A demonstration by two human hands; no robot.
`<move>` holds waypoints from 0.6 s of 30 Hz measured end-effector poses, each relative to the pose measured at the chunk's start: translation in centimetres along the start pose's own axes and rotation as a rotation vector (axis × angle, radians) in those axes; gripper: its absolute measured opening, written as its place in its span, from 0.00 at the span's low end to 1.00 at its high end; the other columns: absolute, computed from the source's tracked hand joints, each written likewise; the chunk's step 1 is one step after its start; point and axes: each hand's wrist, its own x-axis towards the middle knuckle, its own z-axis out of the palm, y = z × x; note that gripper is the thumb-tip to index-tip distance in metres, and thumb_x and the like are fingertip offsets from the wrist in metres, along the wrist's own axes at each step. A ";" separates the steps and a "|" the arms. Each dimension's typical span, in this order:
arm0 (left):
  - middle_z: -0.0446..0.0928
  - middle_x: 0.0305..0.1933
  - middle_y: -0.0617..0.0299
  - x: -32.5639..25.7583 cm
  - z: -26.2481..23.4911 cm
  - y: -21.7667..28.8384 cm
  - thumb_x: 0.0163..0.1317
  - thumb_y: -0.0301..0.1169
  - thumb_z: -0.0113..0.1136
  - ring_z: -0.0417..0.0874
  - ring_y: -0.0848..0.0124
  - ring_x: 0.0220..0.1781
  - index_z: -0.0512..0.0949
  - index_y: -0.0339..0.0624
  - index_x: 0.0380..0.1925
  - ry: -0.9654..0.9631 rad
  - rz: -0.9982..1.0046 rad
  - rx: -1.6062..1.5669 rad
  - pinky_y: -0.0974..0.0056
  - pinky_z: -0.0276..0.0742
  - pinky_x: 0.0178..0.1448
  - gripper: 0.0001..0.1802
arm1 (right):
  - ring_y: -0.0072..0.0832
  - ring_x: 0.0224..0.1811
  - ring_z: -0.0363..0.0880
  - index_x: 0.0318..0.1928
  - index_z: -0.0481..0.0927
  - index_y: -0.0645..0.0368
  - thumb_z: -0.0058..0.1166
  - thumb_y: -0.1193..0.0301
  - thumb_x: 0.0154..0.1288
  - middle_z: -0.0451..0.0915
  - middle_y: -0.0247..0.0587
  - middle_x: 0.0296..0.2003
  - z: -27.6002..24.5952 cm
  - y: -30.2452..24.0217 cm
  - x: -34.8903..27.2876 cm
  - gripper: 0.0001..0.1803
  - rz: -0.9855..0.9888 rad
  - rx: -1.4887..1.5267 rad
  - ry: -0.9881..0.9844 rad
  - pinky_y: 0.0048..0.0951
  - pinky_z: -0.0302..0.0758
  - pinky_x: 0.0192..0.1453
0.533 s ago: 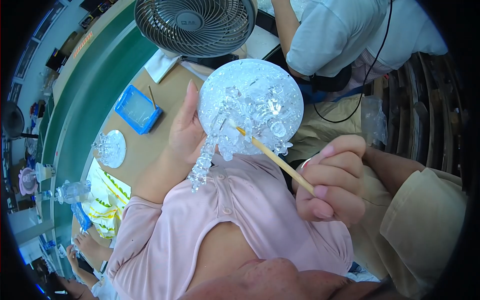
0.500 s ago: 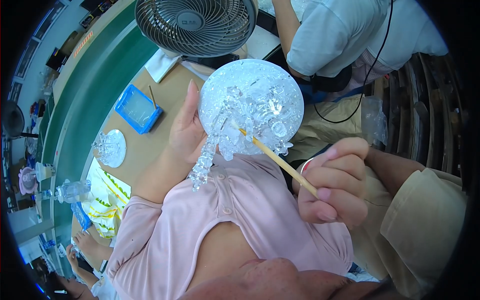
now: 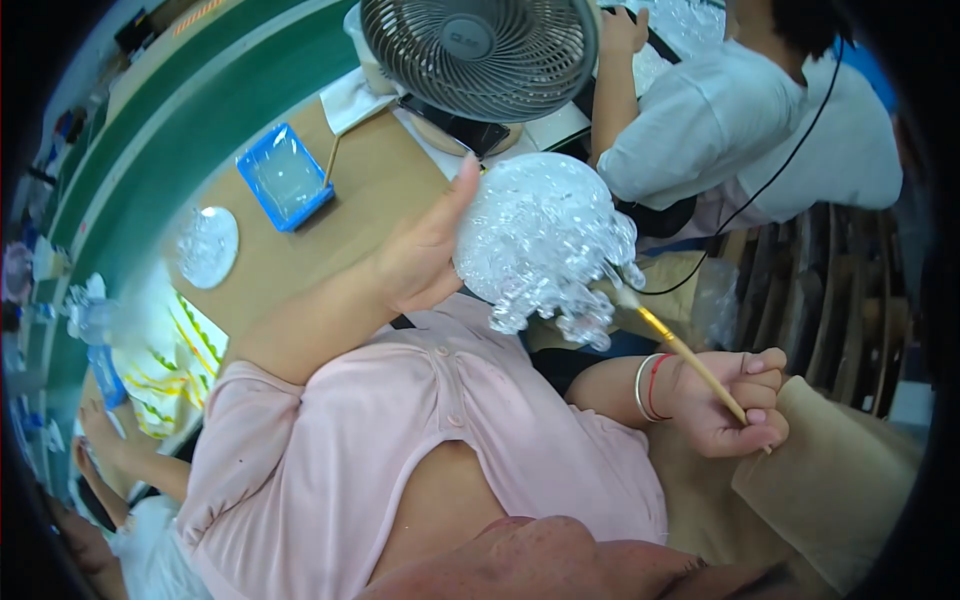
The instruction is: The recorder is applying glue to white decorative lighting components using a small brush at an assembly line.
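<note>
Brush [image 3: 680, 352] tip now meets the low right edge of the ornament [image 3: 540, 245]; half a second ago it lay across the front of it, and my right hand [image 3: 730, 400] sat higher and closer in. The ornament has also turned: then its round face looked up at me, now I see it more from the side, with the beaded drops hanging along its lower rim. My left hand [image 3: 425, 255] is raised in front of my chest, palm against the ornament's left side, fingers up and curled behind it, so that grip is closed on the ornament and carries it in the air above my lap, clear of the surface [image 3: 370, 195]. My right hand is lower, out to the right over my thigh, wrist with its bangles turned inward, fingers pinched shut around the brush handle, which slants up and left to the ornament. Behind the ornament stands a fan [image 3: 480, 55], near its top edge. A person in a white shirt [image 3: 740, 120] sits just beyond on the right, close to the ornament's far side. Left of my forearm the brown surface lies open as far as a blue tray [image 3: 285, 178] and a clear disc [image 3: 207, 245].
</note>
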 end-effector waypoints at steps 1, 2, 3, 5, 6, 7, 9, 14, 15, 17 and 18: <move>0.68 0.60 0.55 -0.2 -0.1 -0.1 0.66 0.57 0.33 0.69 0.66 0.61 0.62 0.37 0.60 -0.007 0.028 -0.027 0.60 0.63 0.65 0.36 | 0.20 0.14 0.43 0.20 0.55 0.51 0.37 0.66 0.67 0.48 0.26 0.10 -0.4 0.5 0.4 0.16 -0.005 -0.121 -0.024 0.30 0.55 0.30; 0.69 0.59 0.56 -0.3 -0.2 0.0 0.66 0.56 0.33 0.70 0.66 0.60 0.63 0.37 0.60 0.007 0.005 0.051 0.61 0.63 0.64 0.35 | 0.20 0.14 0.43 0.19 0.55 0.50 0.38 0.67 0.66 0.48 0.26 0.10 -0.6 0.9 0.7 0.17 -0.015 -0.249 -0.043 0.29 0.55 0.30; 0.69 0.58 0.56 -0.4 -0.3 0.0 0.67 0.56 0.33 0.70 0.67 0.60 0.64 0.36 0.59 0.021 -0.020 0.127 0.61 0.63 0.64 0.35 | 0.20 0.14 0.43 0.19 0.55 0.50 0.38 0.67 0.66 0.48 0.26 0.10 -0.3 1.7 1.1 0.17 -0.014 -0.238 -0.072 0.29 0.55 0.30; 0.69 0.58 0.56 -0.6 -0.6 0.0 0.67 0.55 0.34 0.70 0.67 0.59 0.64 0.36 0.58 0.011 -0.055 0.103 0.62 0.63 0.64 0.34 | 0.18 0.15 0.44 0.20 0.53 0.49 0.37 0.66 0.67 0.45 0.25 0.11 0.4 3.7 1.4 0.17 0.057 -0.342 -0.233 0.29 0.55 0.32; 0.70 0.58 0.56 -0.7 -0.6 0.0 0.67 0.55 0.35 0.70 0.68 0.59 0.65 0.35 0.58 0.001 -0.101 0.102 0.62 0.64 0.63 0.34 | 0.18 0.14 0.43 0.21 0.55 0.49 0.38 0.66 0.67 0.45 0.25 0.11 0.9 4.7 1.5 0.16 0.203 -0.236 -0.198 0.30 0.56 0.33; 0.70 0.58 0.56 -0.6 -0.4 0.1 0.67 0.55 0.35 0.70 0.68 0.59 0.65 0.35 0.58 -0.005 -0.107 0.085 0.62 0.64 0.63 0.34 | 0.18 0.14 0.43 0.21 0.56 0.50 0.39 0.66 0.67 0.46 0.25 0.11 1.4 5.7 1.5 0.16 0.347 -0.137 -0.154 0.31 0.57 0.33; 0.70 0.57 0.56 -0.7 -0.4 0.3 0.67 0.54 0.36 0.70 0.69 0.58 0.65 0.34 0.57 -0.012 -0.147 0.110 0.64 0.62 0.63 0.34 | 0.18 0.12 0.45 0.24 0.60 0.51 0.42 0.67 0.66 0.50 0.25 0.11 3.1 7.3 0.8 0.13 0.622 0.212 -0.200 0.32 0.58 0.34; 0.68 0.59 0.56 0.1 -0.9 -0.4 0.66 0.56 0.39 0.67 0.71 0.60 0.64 0.33 0.58 0.016 -0.222 0.124 0.66 0.59 0.64 0.36 | 0.18 0.13 0.51 0.27 0.64 0.55 0.42 0.68 0.67 0.56 0.28 0.11 6.0 10.1 -0.8 0.11 0.742 0.351 -0.672 0.33 0.58 0.35; 0.68 0.59 0.56 0.2 -1.0 -0.7 0.66 0.56 0.39 0.67 0.71 0.60 0.64 0.33 0.58 0.004 -0.220 0.128 0.67 0.58 0.65 0.37 | 0.18 0.12 0.54 0.27 0.64 0.57 0.43 0.70 0.66 0.59 0.30 0.11 6.4 10.4 -1.0 0.10 0.740 0.384 -0.725 0.33 0.60 0.34; 0.68 0.60 0.56 0.3 -0.7 -0.4 0.65 0.57 0.39 0.67 0.71 0.60 0.64 0.33 0.59 0.002 -0.244 0.119 0.67 0.58 0.65 0.37 | 0.18 0.11 0.56 0.27 0.65 0.58 0.42 0.71 0.66 0.59 0.30 0.10 7.1 10.3 -1.5 0.10 0.753 0.393 -0.726 0.33 0.61 0.33; 0.68 0.60 0.56 0.3 -0.5 -0.3 0.65 0.57 0.39 0.67 0.71 0.61 0.63 0.33 0.59 0.000 -0.267 0.120 0.66 0.58 0.64 0.37 | 0.18 0.11 0.56 0.26 0.65 0.58 0.43 0.71 0.66 0.60 0.31 0.10 7.2 10.3 -1.5 0.10 0.762 0.390 -0.786 0.33 0.61 0.33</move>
